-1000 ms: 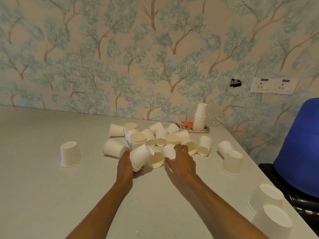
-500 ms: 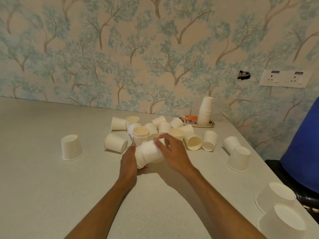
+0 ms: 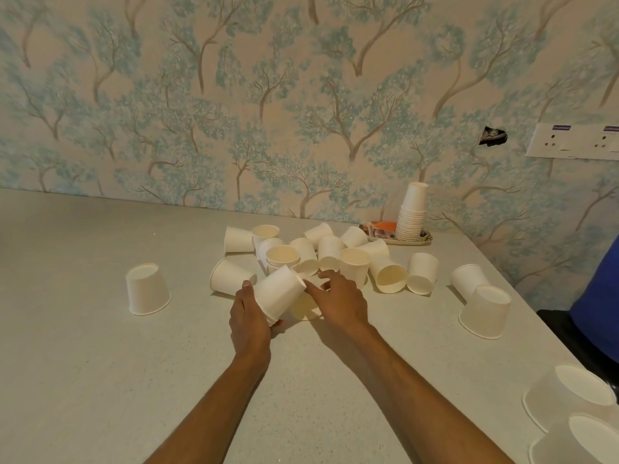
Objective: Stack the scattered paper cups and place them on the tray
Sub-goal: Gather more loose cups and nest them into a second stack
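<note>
My left hand grips a short tilted stack of white paper cups, base pointing up and to the right. My right hand lies just right of it with loosely bent fingers, over a cup lying on its side; the index fingertip is at the stack's base. Behind my hands is a heap of several loose cups, some upright, some on their sides. At the back right, against the wall, a patterned tray carries a tall upside-down stack of cups.
Single upside-down cups stand apart: one to the left, one to the right, two at the near right corner. The table's right edge runs diagonally, with a blue shape beyond it. A wall socket is at upper right.
My right hand took a cup from the heap and pushed it onto the stack in my left hand, then drew back to the right over another cup. The camera moved closer.
</note>
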Demonstrator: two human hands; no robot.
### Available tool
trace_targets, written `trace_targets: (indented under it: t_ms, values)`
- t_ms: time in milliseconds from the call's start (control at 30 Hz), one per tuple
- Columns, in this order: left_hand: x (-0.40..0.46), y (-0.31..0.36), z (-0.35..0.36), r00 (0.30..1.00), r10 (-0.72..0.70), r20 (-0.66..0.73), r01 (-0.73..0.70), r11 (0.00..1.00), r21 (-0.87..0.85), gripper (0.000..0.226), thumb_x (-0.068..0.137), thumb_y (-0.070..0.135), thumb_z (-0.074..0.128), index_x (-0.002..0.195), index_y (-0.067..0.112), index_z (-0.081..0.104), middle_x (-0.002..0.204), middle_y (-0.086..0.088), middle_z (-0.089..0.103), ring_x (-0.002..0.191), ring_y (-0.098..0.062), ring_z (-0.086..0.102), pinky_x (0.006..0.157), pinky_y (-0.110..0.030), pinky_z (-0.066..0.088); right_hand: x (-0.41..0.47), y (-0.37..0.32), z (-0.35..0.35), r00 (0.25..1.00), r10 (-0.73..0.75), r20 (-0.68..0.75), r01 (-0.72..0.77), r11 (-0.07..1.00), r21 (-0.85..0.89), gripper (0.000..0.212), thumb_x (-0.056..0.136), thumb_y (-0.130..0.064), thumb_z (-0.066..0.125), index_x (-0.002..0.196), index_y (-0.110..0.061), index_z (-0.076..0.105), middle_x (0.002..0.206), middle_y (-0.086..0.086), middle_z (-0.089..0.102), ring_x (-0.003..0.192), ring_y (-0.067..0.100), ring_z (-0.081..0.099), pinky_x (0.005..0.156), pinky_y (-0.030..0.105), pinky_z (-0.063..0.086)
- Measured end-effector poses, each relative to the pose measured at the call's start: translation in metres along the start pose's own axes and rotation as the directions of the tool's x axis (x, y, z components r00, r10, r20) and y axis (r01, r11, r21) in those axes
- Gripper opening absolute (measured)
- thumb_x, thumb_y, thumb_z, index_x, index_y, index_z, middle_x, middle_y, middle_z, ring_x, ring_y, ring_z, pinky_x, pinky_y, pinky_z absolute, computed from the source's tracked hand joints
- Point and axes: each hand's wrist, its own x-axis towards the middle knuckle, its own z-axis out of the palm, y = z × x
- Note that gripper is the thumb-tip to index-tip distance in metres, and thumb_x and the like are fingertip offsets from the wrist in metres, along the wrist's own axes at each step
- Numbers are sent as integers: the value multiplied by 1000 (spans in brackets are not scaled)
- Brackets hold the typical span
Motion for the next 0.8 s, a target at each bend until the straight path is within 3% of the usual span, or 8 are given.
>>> trace_targets:
  t_ms: [133, 267, 367, 433, 500, 633, 733, 800]
  values:
    - [2, -2, -1, 999, 24, -46, -24, 1000, 1, 48, 99, 52, 41, 139, 24, 40, 125, -13, 57, 110, -37, 60, 85, -56, 58, 3, -3, 1, 982, 49, 183, -48, 999, -7, 58, 81, -58, 63, 130, -31, 50, 130, -4, 60, 115, 21, 58, 85, 36, 43]
    - [2, -1, -1, 999, 22, -47, -21, 1000, 9, 51, 99, 52, 41, 141, 23, 39, 128, -14, 56, 112, -37, 60, 89, -59, 55, 9, 0, -5, 938, 27, 346, 5, 996, -91, 80, 76, -56, 65, 146, -43, 27, 145, -1, 48, 125, 27, 50, 97, 42, 44]
    - [2, 0, -3, 1000, 12, -29, -12, 1000, -6, 51, 99, 53, 40, 141, 23, 42, 126, -15, 58, 109, -37, 62, 83, -54, 58, 9, -1, -20, 960, 72, 270, -107, 987, 117, 69, 80, -52, 62, 142, -40, 33, 131, 0, 52, 111, 24, 56, 81, 40, 55]
    - [3, 0, -4, 1000, -12, -19, 11, 1000, -12, 52, 99, 54, 40, 140, 23, 43, 124, -15, 59, 108, -38, 62, 79, -49, 59, 8, -7, -28, 986, 121, 116, -157, 904, 399, 66, 82, -46, 64, 139, -35, 33, 124, 2, 54, 103, 23, 59, 69, 38, 59]
    - [4, -1, -4, 1000, -27, -3, 27, 1000, -15, 53, 98, 54, 41, 141, 23, 41, 125, -16, 60, 108, -38, 63, 76, -46, 59, 7, -14, -29, 989, 139, -55, -79, 800, 595, 61, 84, -40, 67, 134, -29, 32, 120, 5, 55, 97, 21, 61, 73, 41, 60]
    - [2, -1, -2, 1000, -9, 18, 9, 1000, -14, 51, 99, 53, 41, 141, 24, 42, 123, -14, 61, 104, -37, 64, 65, -39, 58, -4, -26, -14, 982, 50, -184, 81, 764, 640, 49, 87, -41, 68, 120, -22, 38, 114, 4, 58, 91, 14, 61, 66, 24, 52]
    - [1, -2, -1, 999, 21, 44, -21, 1000, 1, 48, 98, 55, 41, 137, 26, 47, 124, -14, 62, 101, -35, 65, 67, -42, 60, -11, -29, 3, 997, -5, -78, 52, 785, 618, 42, 88, -44, 67, 112, -20, 44, 111, 0, 59, 86, 3, 59, 64, 18, 47]
    - [0, -1, -1, 998, 34, 45, -35, 999, 8, 49, 98, 57, 40, 137, 28, 48, 126, -14, 62, 103, -36, 65, 74, -48, 61, -15, -27, 16, 995, -101, -3, 85, 829, 553, 39, 86, -45, 69, 108, -20, 49, 114, -1, 62, 89, 7, 62, 69, 18, 50]
